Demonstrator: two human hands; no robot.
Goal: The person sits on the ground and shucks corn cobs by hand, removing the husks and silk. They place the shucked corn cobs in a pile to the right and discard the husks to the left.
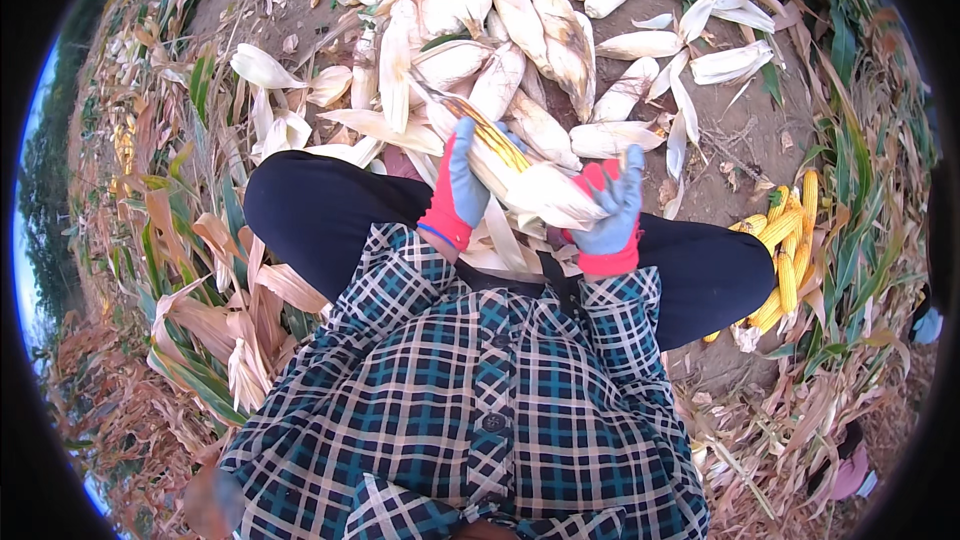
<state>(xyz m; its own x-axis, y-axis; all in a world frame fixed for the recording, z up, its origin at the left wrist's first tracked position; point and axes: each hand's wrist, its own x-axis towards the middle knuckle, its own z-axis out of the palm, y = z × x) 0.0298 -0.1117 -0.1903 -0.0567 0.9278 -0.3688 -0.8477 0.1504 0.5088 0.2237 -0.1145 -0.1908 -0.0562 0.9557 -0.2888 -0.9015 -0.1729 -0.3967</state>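
Note:
My left hand (463, 180), in a red and grey work glove, grips a corn ear (491, 142) whose husk is parted, with yellow kernels showing along its upper part. My right hand (615, 202), gloved alike, is at the ear's lower end, its fingers around the pale husk (553, 196) there. The ear slants across my lap between the two hands. Just beyond it lies a heap of corn ears in dry husks (517, 75).
Husked yellow cobs (787, 240) are piled beside my right knee. Loose dry husks (289, 286) and green leaves lie at the left. Corn stalks and leaves (851, 165) border the right side. Parts of other people show at the far right edge.

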